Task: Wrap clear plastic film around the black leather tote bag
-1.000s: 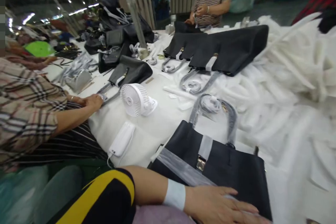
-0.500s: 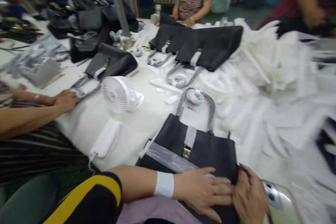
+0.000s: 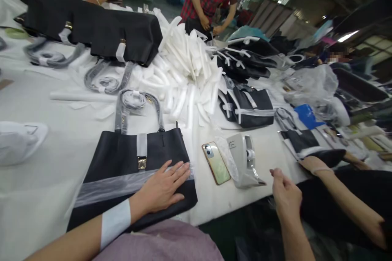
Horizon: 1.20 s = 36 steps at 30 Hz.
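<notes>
A black handbag [image 3: 122,159] lies flat on the white table in front of me, its wrapped handles [image 3: 134,104] pointing away. A clear plastic strip [image 3: 104,185] runs across its lower part. My left hand [image 3: 163,189], a white band on the wrist, rests open with fingers spread on the bag's lower right corner and the strip's end. My right hand [image 3: 284,195] hovers off the table edge with fingers pinched together, just right of a grey tape dispenser [image 3: 245,159]. What it pinches is too small to see.
A phone [image 3: 216,163] lies between bag and dispenser. A heap of white foam strips [image 3: 186,65] fills the middle. More black bags [image 3: 92,28] lie behind and to the right [image 3: 249,106]. Another person's hand [image 3: 315,165] holds a black piece at right; two people stand across the table.
The view has swung to the right. My right hand has left the bag and moved right, past the tape dispenser. My left hand stays flat on the bag.
</notes>
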Tool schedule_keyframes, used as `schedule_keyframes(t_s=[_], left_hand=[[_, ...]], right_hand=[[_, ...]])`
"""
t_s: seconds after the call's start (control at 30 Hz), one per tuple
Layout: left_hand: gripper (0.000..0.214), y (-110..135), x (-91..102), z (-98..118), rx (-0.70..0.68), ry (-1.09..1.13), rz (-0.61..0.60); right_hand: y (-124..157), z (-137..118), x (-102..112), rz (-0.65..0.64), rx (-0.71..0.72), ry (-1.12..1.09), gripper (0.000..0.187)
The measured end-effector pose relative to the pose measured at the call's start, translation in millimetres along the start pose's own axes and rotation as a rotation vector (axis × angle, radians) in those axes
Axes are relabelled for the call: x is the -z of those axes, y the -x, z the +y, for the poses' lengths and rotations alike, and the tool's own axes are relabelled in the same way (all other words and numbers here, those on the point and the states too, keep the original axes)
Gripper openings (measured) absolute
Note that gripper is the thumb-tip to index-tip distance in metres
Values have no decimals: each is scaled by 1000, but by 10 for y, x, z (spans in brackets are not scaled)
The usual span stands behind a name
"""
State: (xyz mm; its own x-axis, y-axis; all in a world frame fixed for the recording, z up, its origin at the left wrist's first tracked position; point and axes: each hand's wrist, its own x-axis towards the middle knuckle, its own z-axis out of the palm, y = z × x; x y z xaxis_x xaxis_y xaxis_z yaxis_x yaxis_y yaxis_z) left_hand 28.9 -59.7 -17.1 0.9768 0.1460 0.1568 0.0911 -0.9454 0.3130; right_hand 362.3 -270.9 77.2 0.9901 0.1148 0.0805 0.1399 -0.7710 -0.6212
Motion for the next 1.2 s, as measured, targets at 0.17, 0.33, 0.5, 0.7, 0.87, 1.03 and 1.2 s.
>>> schedule_keyframes(t_s=[0.17,0.33,0.5,0.7,0.87,1.03,1.2], left_hand=[[64,-5,4,-9,-9,-16,7],[65,-8,20,-7,-9,-26,-4],[64,-8,24,-6,-6,-17,-5],[65,-5,3,-14,-1,-16,-14],[64,-4,6,-15,-8,-13,-6],[62,0,-4,-18,-11,-5,6],[62,9,-25,-26,-24,-1,27]], right_hand=[[-129,138,-113,-298,-132,-91,51],[-108,105,-147,-363,-209,-193,49],[-112,89,-142,-335,-298,-309,44],[-65,84,-204,-237,-331,-437,41],[-78,65,-83,-129,-247,-540,38],[35,217,149,-22,-206,-539,37],[320,485,197,-53,-252,-501,36]])
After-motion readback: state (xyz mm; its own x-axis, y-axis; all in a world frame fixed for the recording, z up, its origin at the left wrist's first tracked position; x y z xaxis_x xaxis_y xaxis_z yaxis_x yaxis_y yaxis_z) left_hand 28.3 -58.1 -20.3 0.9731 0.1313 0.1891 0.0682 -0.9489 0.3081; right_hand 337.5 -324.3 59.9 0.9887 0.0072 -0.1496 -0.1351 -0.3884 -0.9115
